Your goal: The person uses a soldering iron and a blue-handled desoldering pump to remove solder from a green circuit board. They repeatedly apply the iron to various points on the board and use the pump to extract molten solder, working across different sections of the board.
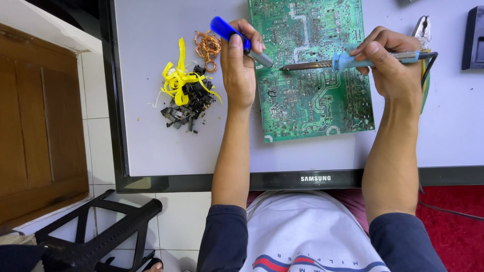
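Observation:
A green circuit board (312,100) lies solder side up on a grey flat panel (151,141) that serves as a work surface. My left hand (239,63) grips a blue pump-style tool with a grey tip (242,40), and the tip rests on the board's left part. My right hand (390,65) holds a soldering iron with a light blue handle (348,61). The iron's dark tip (290,66) points left and meets the board close to the grey tip of the blue tool.
A heap of small black metal pieces with yellow tape strips (184,95) and a coil of copper wire (207,48) lie left of my left hand. Pliers (422,30) sit behind my right hand, a black box (474,38) at far right. A black plastic stool (96,231) stands on the tiled floor.

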